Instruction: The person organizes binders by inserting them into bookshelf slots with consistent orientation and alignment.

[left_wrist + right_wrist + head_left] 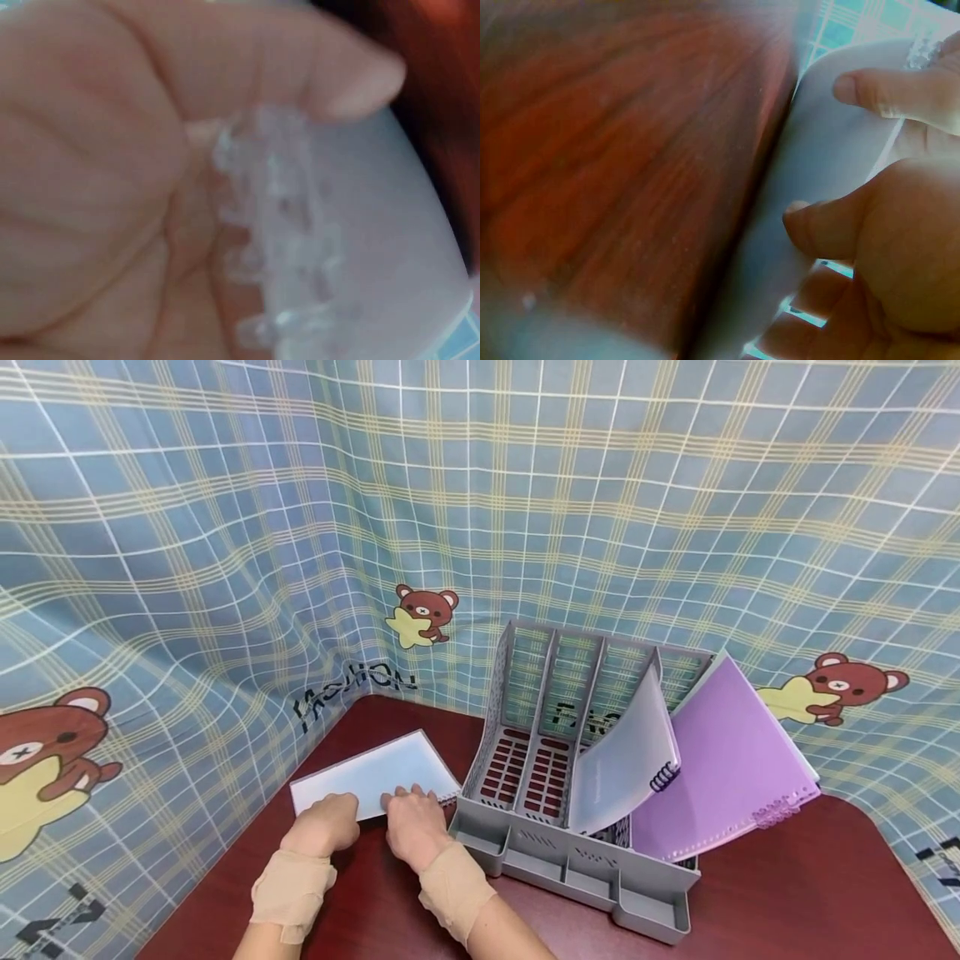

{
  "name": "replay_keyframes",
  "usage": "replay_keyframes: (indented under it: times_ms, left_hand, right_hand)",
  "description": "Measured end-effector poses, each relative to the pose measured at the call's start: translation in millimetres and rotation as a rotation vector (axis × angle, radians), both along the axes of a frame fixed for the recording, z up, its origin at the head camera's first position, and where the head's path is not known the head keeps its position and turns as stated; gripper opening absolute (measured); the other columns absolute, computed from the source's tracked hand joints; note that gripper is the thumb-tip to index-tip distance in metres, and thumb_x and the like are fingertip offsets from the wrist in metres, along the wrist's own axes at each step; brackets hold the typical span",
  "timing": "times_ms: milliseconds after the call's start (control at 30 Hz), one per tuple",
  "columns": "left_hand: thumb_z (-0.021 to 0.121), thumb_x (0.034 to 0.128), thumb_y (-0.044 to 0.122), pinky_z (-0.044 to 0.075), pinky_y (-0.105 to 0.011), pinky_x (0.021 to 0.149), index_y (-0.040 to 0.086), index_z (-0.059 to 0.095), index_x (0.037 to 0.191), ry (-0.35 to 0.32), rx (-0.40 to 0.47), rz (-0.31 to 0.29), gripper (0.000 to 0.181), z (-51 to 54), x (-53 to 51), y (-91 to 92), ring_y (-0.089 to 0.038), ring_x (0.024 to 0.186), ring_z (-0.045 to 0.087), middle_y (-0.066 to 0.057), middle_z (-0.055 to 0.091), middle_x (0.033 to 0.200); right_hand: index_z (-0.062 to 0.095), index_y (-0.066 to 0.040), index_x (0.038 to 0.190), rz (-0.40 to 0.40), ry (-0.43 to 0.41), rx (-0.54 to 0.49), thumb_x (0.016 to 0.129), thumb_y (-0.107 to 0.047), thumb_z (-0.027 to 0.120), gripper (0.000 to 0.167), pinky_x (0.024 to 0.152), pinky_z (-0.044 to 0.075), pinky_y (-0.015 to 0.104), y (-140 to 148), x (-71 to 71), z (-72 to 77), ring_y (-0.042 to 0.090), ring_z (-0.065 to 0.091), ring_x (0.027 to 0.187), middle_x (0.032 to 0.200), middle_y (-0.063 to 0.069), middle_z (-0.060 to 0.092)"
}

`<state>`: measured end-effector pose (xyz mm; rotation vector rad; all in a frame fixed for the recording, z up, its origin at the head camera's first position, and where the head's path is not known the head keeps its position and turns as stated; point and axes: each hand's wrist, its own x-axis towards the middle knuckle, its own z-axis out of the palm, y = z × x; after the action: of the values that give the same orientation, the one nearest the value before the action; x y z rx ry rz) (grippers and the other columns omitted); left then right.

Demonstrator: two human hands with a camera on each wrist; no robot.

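Note:
A pale blue-white ring-bound notebook (390,768) lies left of the grey file rack, over the dark red table. My left hand (322,827) grips its near left part; my right hand (416,827) grips the near edge farther right. In the left wrist view, clear plastic binding rings (281,240) sit against the palm, with a finger or thumb over the pale cover (390,225). From the right wrist, the right thumb (817,229) presses the cover while fingers reach behind. The other thumb (877,91) lies higher on it. The notebook's far side is hidden.
A grey file rack (525,827) with upright slots and small front trays stands to the right. A translucent notebook (626,768) with black rings and a purple notebook (723,760) lean in its right slots. Plaid cloth (465,485) hangs behind the table (555,935).

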<state>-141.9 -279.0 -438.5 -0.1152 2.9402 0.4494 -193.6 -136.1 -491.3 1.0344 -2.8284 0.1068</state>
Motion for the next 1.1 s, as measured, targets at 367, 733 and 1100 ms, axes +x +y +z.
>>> replay_keyframes:
  times_ms: [367,733,1100]
  left_hand:
    - [0.066,0.0903,0.011,0.054,-0.050,0.089,-0.012,0.066,0.121,-0.010,0.083,-0.033,0.038,46.4,-15.0,17.4,-0.038,0.102,0.066,-0.028,0.067,0.118]
    - [0.042,0.1036,0.010,0.018,-0.071,0.119,-0.006,0.044,0.153,0.408,0.141,0.019,0.052,89.1,-11.8,55.9,-0.057,0.149,0.023,-0.035,0.034,0.159]
    - [0.045,0.1020,0.000,0.038,-0.055,0.116,0.014,0.057,0.150,1.065,0.467,-0.037,0.051,128.1,10.5,100.5,-0.026,0.149,0.042,-0.005,0.053,0.155]
  right_hand:
    - [0.074,-0.019,0.111,-0.009,0.051,-0.126,0.089,-0.014,0.072,0.023,0.078,0.055,0.040,3,-0.5,-0.4,0.023,0.067,0.094,0.102,0.001,0.070]
    - [0.069,-0.021,0.093,-0.103,0.095,-0.492,0.100,-0.011,0.062,0.014,0.057,0.057,0.036,9,4.4,24.3,0.025,0.072,0.073,0.083,0.002,0.073]
    - [0.071,-0.011,0.111,-0.107,0.054,-0.882,0.109,-0.012,0.049,0.022,0.045,0.037,0.024,44,5.3,70.4,0.014,0.047,0.043,0.058,-0.001,0.053]
